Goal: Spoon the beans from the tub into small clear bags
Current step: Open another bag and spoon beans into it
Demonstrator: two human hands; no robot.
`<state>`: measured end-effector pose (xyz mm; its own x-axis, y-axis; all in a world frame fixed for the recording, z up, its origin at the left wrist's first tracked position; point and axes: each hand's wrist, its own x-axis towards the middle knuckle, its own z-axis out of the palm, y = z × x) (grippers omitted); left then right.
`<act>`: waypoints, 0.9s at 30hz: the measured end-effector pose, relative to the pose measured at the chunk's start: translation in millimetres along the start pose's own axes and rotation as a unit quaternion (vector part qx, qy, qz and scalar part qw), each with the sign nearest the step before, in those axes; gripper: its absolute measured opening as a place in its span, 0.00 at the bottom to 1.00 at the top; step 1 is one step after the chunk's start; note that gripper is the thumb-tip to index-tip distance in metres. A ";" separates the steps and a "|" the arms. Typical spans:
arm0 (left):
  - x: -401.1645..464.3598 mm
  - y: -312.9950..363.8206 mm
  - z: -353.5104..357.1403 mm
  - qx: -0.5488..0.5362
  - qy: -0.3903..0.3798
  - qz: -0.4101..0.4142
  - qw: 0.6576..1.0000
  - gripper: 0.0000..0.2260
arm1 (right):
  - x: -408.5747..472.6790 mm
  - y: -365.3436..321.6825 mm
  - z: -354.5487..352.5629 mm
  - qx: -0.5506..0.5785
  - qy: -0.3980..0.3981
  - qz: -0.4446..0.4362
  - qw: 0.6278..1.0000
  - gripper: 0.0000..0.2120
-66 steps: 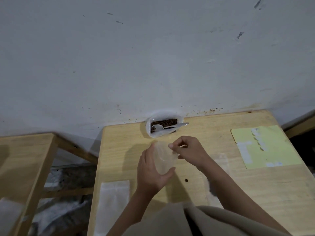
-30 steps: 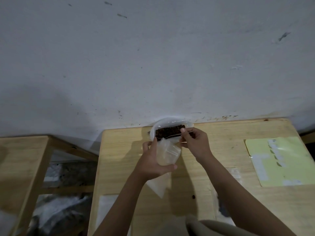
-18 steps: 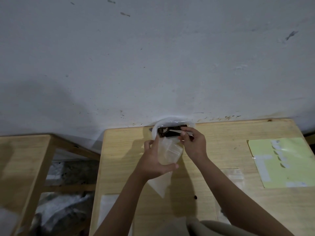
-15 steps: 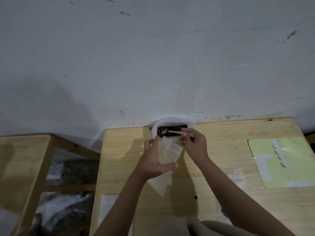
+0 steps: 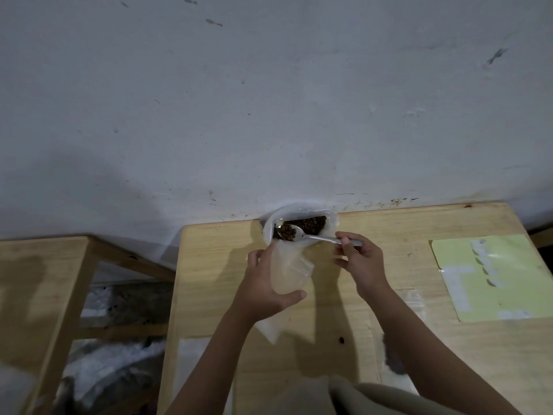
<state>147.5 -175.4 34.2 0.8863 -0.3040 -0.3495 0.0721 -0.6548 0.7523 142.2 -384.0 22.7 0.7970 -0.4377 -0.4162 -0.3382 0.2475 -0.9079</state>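
Clear plastic bag [image 5: 288,274] sits in my left hand [image 5: 263,290] in the head view — fingers curled round its back, thumb across the front, mouth tipped toward the tub [image 5: 299,218] at the table's [image 5: 419,339] far edge against the wall. My right hand [image 5: 360,260] pinches the metal spoon [image 5: 311,236] by its handle end; the bowl, loaded with brown beans [image 5: 311,225], lies over the tub's left side, just above the bag's mouth. Yellow-green sheet [image 5: 493,280] lies to the right.

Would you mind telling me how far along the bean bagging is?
Early on. The left hand holds a clear bag with no beans visible inside; the right hand lifts a loaded spoon over the tub. Tipping it in and the tub's remaining beans are left.
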 end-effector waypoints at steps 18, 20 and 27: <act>-4.7 -9.2 10.3 0.074 0.078 0.021 0.994 0.53 | -34.3 -25.3 -26.7 -0.084 -0.034 -0.176 0.980 0.10; -4.1 -11.8 10.0 0.077 0.081 0.018 0.994 0.52 | -27.9 -22.3 -22.9 -0.087 -0.010 -0.177 0.980 0.10; 4.9 -16.7 11.3 0.078 0.061 0.032 0.995 0.50 | 1.4 0.8 2.3 -0.211 0.040 -0.239 0.947 0.09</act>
<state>145.5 -173.8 13.7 0.9366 -0.2682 -0.2253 -0.0500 -0.7389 0.6719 144.2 -382.5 21.5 0.8745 -0.4812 0.0608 -0.1319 -0.3565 -0.9249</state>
